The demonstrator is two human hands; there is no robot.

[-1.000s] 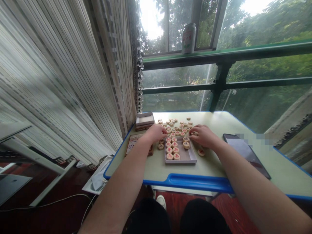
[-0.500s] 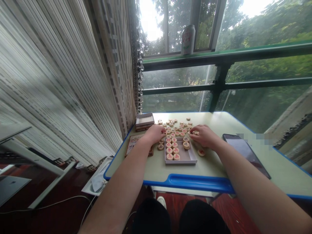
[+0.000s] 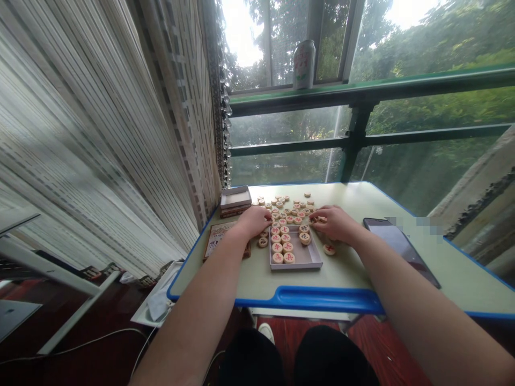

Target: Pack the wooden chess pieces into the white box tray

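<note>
A shallow grey box tray (image 3: 300,265) lies on the table, with round Chinese chess pieces set in it: two columns of red-marked pieces (image 3: 287,247) at left and dark-marked pieces (image 3: 304,238) at upper right. Past the tray's left corner, my left hand (image 3: 254,221) is closed, fingertips pinched at a piece among the loose ones. My right hand (image 3: 336,222) reaches beyond the tray's right corner, its fingers and thumb curled round a Chinese chess piece, partly hidden. Loose pieces (image 3: 290,219) spread between and behind both hands. A single red-marked piece (image 3: 329,250) rests right of the tray.
A small open box (image 3: 235,197) sits on another at the table's back left; a printed box (image 3: 215,239) lies under my left forearm. At right is a dark-screened tablet or phone (image 3: 396,246). The table (image 3: 249,281) has a blue edge. A can (image 3: 304,64) stands on the window ledge.
The view has shifted slightly, moving everything a little left in the picture. Both hands stay at nearly the same spots among the pieces; the tray's contents look the same.
</note>
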